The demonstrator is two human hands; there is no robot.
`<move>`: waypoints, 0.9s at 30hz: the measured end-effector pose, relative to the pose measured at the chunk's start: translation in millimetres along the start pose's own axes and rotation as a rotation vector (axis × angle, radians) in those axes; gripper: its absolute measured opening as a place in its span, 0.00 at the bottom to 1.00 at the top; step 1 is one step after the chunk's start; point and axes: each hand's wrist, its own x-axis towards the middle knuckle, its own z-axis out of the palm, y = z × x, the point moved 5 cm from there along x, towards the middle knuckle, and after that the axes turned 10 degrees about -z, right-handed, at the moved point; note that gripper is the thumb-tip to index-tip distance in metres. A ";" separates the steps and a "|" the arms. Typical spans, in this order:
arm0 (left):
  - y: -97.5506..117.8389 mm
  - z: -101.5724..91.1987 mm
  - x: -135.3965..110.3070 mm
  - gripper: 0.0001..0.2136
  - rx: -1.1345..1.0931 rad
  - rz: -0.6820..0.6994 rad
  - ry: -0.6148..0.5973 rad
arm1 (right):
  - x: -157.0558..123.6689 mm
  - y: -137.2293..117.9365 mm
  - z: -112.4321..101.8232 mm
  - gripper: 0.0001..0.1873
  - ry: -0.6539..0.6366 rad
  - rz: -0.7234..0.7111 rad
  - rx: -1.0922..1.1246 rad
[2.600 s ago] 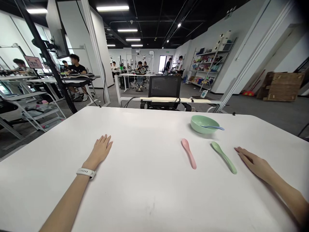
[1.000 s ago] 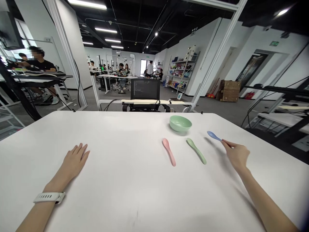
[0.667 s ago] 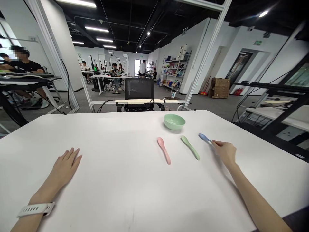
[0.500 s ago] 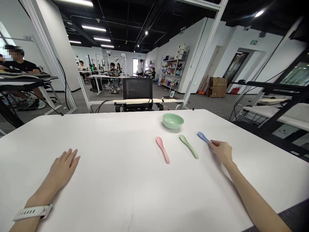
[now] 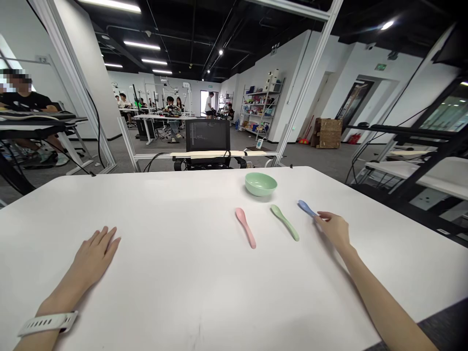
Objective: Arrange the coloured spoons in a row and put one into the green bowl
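At the right of the table, my right hand (image 5: 333, 231) pinches the handle of a blue spoon (image 5: 306, 208), whose bowl end points away to the left; the fingers hide most of the handle. To its left lies a green spoon (image 5: 285, 223), and further left a pink spoon (image 5: 245, 227), both flat on the table. Behind the spoons stands an upright green bowl (image 5: 261, 184). On the left side my left hand (image 5: 95, 256) rests palm down with fingers stretched out, touching only the tabletop.
The white table (image 5: 175, 273) carries all these things. Beyond its far edge are a black office chair (image 5: 208, 135) and a metal frame (image 5: 305, 83). A seated person (image 5: 27, 100) is at a desk on the far left; other people sit and stand in the background.
The view has shifted very slightly. My right hand keeps its hold on the blue spoon, and my left hand stays flat in the same place.
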 end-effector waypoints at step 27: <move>2.3 -3.6 1.5 0.36 -0.067 -0.004 -0.040 | -120.6 -242.8 41.0 0.20 -0.628 -0.210 0.083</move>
